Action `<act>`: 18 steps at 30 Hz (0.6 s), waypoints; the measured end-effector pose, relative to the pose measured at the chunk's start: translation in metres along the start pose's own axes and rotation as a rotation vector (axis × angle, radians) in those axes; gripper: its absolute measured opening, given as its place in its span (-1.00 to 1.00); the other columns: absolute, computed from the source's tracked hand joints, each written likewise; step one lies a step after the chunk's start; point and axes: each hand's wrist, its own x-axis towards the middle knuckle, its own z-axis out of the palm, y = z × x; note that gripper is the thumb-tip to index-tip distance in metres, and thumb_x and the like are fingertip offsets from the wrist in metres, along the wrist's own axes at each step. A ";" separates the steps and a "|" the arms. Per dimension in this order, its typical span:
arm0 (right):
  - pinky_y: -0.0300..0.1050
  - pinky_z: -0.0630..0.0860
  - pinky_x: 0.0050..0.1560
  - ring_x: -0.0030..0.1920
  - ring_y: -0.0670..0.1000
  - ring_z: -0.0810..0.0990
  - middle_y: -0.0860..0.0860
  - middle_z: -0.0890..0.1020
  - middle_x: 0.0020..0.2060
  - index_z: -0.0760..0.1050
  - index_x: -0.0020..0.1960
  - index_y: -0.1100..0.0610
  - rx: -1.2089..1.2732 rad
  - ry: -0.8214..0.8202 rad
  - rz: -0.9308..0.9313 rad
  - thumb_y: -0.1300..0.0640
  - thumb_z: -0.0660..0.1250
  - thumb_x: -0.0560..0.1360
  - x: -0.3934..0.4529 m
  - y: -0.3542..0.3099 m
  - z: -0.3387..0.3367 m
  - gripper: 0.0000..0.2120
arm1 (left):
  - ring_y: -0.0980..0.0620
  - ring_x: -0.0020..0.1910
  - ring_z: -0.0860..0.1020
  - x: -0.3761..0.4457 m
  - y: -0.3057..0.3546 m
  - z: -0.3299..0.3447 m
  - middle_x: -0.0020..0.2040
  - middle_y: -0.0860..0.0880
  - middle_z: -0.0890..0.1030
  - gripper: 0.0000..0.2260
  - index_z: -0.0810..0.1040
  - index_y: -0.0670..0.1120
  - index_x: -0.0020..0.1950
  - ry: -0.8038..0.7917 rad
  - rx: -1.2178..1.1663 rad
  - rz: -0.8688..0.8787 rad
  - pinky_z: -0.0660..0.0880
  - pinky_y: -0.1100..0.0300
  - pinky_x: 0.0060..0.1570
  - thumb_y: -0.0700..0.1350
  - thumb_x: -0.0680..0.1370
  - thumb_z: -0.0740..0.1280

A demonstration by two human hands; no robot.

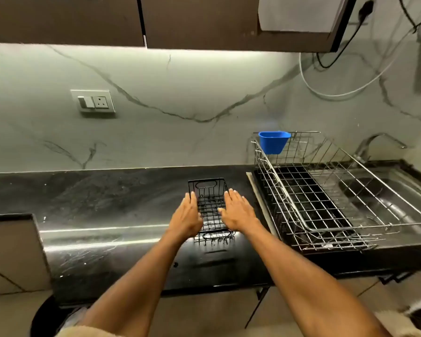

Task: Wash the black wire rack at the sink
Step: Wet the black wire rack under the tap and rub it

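Note:
A small black wire rack stands on the dark countertop, left of the sink. My left hand lies over its left side with the fingers straight. Over its right side lies my right hand, also with straight fingers, the thumb reaching over the rack's floor. Neither hand curls round the wires. The steel sink lies at the right, partly under a dish rack.
A large silver wire dish rack spans the sink's left part, with a blue plastic cup hung on its back rim. A tap rises behind the sink. A wall socket sits at the left. Cables hang at the upper right.

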 end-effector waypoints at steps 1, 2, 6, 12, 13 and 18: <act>0.09 -0.04 0.58 0.61 0.12 -0.06 0.17 -0.02 0.61 -0.07 0.61 0.24 -0.009 -0.038 0.011 -0.09 0.02 0.67 0.000 0.001 0.008 -0.35 | -0.13 0.64 0.02 -0.002 -0.001 0.008 0.65 -0.25 -0.03 -0.37 -0.11 -0.25 0.64 -0.057 0.007 -0.030 0.05 0.06 0.56 -0.19 0.66 0.14; 0.09 -0.03 0.58 0.61 0.13 -0.04 0.18 0.00 0.61 -0.05 0.61 0.25 0.006 -0.074 0.011 -0.09 0.03 0.67 0.002 0.004 0.016 -0.35 | -0.15 0.63 0.06 0.000 -0.002 0.017 0.64 -0.26 0.02 -0.39 -0.08 -0.26 0.64 -0.104 -0.025 -0.047 0.07 0.04 0.55 -0.20 0.66 0.12; 0.10 0.12 0.54 0.58 0.13 0.05 0.17 0.14 0.56 0.18 0.54 0.25 -0.018 -0.121 0.017 -0.08 0.10 0.65 -0.001 0.013 0.046 -0.42 | -0.27 0.39 0.37 0.005 -0.011 0.052 0.42 -0.31 0.38 -0.57 0.30 -0.32 0.41 -0.100 -0.139 -0.138 0.36 -0.08 0.37 -0.33 0.53 0.14; 0.02 0.31 0.44 0.48 0.17 0.23 0.19 0.25 0.49 0.20 0.49 0.26 0.351 -0.006 0.215 0.28 0.23 0.47 0.013 0.019 0.048 -0.40 | -0.09 -0.10 0.60 0.021 -0.012 0.066 -0.10 -0.03 0.64 -0.81 0.57 -0.12 -0.02 0.067 -0.356 -0.288 0.42 0.16 -0.16 -0.32 0.45 0.26; 0.02 0.38 0.35 0.41 0.19 0.34 0.20 0.32 0.43 0.20 0.48 0.28 0.449 -0.035 0.289 0.32 0.22 0.47 0.016 0.021 0.046 -0.41 | -0.08 -0.13 0.61 0.022 -0.011 0.066 -0.14 -0.02 0.66 -0.83 0.59 -0.10 -0.07 0.080 -0.383 -0.298 0.44 0.16 -0.19 -0.31 0.44 0.29; 0.00 0.52 -0.06 -0.06 0.12 0.53 0.19 0.59 0.10 0.50 0.14 0.27 0.544 -0.027 0.427 0.44 0.13 0.50 0.016 0.024 0.039 -0.70 | -0.09 -0.29 0.58 0.021 -0.013 0.065 -0.30 -0.11 0.65 -0.82 0.59 -0.24 -0.22 0.125 -0.474 -0.368 0.47 0.05 -0.35 -0.42 0.37 0.23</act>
